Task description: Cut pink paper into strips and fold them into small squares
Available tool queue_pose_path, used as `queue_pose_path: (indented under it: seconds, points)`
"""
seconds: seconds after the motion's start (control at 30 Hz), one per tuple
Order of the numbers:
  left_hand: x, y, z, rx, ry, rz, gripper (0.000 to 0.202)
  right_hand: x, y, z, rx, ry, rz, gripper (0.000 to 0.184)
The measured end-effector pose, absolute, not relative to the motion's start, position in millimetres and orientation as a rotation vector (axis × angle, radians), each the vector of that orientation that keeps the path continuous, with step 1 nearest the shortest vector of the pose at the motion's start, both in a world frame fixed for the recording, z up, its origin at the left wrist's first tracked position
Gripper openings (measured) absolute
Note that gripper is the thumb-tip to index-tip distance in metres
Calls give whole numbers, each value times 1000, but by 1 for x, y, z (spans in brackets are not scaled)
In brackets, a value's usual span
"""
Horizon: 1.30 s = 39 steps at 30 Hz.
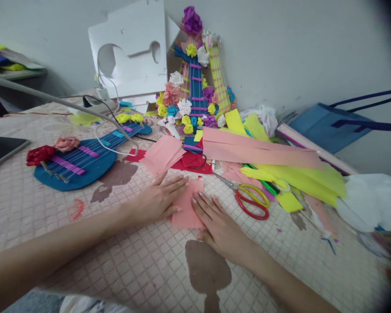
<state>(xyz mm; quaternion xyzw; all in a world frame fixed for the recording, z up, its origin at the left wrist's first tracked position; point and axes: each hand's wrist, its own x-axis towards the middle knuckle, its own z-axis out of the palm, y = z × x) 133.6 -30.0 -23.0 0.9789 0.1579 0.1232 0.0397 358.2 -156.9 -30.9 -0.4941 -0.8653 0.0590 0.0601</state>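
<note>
A small pink paper sheet [189,204] lies flat on the table in front of me. My left hand [156,198] rests on its left edge with fingers stretched out flat. My right hand [218,224] lies on its right side, fingers also extended and pressing down. Neither hand grips anything. A stack of pink paper squares [163,154] sits just beyond my left hand. Red-and-yellow-handled scissors [249,198] lie to the right of my right hand.
A blue paper guitar with paper roses [81,158] lies at the left, a phone [1,150] beyond it. Decorated paper guitars [195,87] lean on the wall. Long pink and yellow paper strips [263,156], a glue gun [169,126] and a blue bag [329,126] crowd the right.
</note>
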Motion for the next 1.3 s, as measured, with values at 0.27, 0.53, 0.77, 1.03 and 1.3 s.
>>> queue_pose_path:
  seconds: [0.27, 0.53, 0.77, 1.03, 1.3]
  points:
    - [132, -32, -33, 2931, 462, 322, 62, 356, -136, -9, -1539, -2428, 282, 59]
    - [132, -34, -33, 2940, 524, 240, 62, 359, -109, -34, -1635, -2484, 164, 60]
    - [128, -40, -33, 2962, 769, 233, 68, 373, -119, -35, -1704, -2415, 131, 57]
    - [123, -30, -31, 2938, 798, 411, 48, 375, -115, -33, -1617, -2250, 194, 52]
    - [128, -35, -19, 2870, 436, 352, 45, 381, -97, -33, -1530, -2021, 176, 40]
